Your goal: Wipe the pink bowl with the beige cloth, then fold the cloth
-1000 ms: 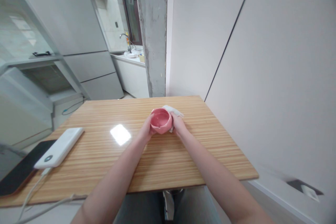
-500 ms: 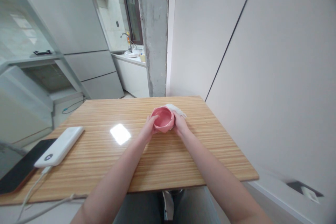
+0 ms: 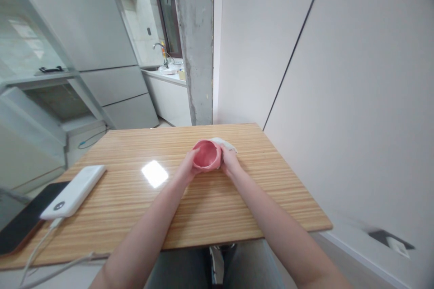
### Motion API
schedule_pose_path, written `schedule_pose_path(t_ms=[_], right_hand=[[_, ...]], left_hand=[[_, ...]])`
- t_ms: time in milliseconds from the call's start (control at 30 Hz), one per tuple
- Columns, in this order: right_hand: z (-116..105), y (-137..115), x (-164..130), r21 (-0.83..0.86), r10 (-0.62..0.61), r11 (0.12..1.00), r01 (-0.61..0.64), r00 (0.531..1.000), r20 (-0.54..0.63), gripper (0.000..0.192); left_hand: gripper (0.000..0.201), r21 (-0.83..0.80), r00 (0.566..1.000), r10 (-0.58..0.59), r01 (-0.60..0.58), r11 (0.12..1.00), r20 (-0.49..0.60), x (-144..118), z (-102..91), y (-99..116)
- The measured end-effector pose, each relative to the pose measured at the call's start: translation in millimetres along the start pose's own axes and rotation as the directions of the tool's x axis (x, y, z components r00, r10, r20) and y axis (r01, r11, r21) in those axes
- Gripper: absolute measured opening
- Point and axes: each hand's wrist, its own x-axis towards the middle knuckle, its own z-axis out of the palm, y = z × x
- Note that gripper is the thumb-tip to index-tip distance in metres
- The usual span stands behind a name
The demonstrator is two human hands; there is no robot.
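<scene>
A small pink bowl (image 3: 205, 155) is held just above the wooden table (image 3: 135, 198), its opening tilted toward me. My left hand (image 3: 186, 170) grips its left side. My right hand (image 3: 228, 163) presses a white cloth (image 3: 225, 144) against its right side, and part of the cloth sticks out behind the bowl and my fingers.
A white power bank (image 3: 73, 191) with a cable lies at the table's left, next to a dark phone (image 3: 23, 221) at the edge. White wall panels stand close on the right. A fridge, a concrete pillar and a sink counter stand beyond the table.
The bowl has been turned between my hands, so its opening now tips more toward me. Both hands stay on it in the same spot.
</scene>
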Motion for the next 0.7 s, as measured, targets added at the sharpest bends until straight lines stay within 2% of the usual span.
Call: schedule_pose_path(t_ms=[67,167,233,300,367,433,500,567,633,700], right_hand=[[0.6,0.8,-1.6,0.006,0.02,1.0,-0.02,0.999,0.027,0.014],[3.2,5.6,-7.0,-0.008,0.146,0.989,-0.146,0.982,0.123,0.015],[4.3,8.3,-9.5,-0.033,0.197,0.98,-0.194,0.969,0.15,0.015],[4.0,8.6,-9.5,-0.041,0.149,0.989,-0.145,0.981,0.127,0.015],[2.3,6.3,-7.5,-0.06,0.041,0.998,-0.036,0.996,0.081,0.014],[0.0,2.9,-5.1,-0.105,-0.048,0.993,0.054,0.997,0.052,0.015],[-1.8,1.1,-3.3,-0.146,-0.086,0.985,0.095,0.994,0.062,0.017],[-2.4,2.9,-2.7,-0.174,-0.097,0.979,0.111,0.991,0.088,0.018],[-1.8,8.1,-2.5,-0.194,-0.088,0.975,0.108,0.99,0.112,0.018],[-1.2,14.6,-2.2,-0.208,-0.066,0.974,0.091,0.99,0.127,0.019]], left_hand=[[0.026,-0.018,0.999,-0.025,0.025,1.0,-0.037,1.5,-0.3,0.4],[0.022,-0.083,0.976,0.109,-0.126,0.989,-0.189,7.2,-3.5,1.5],[0.022,-0.092,0.955,0.155,-0.184,0.979,-0.253,10.8,-6.4,1.3],[0.02,-0.048,0.95,0.175,-0.194,0.98,-0.26,12.9,-8.9,-0.9],[0.019,0.03,0.957,0.194,-0.193,0.981,-0.216,13.4,-10.2,-4.8],[0.02,0.089,0.975,0.165,-0.153,0.984,-0.15,13.1,-10.1,-8.9],[0.023,0.098,0.983,0.137,-0.125,0.987,-0.122,13.0,-9.0,-11.0],[0.025,0.073,0.966,0.213,-0.204,0.976,-0.146,13.3,-7.8,-10.0],[0.027,0.039,0.923,0.342,-0.34,0.94,-0.179,13.8,-7.3,-6.7],[0.028,0.012,0.907,0.371,-0.376,0.926,-0.198,13.7,-7.5,-3.0]])
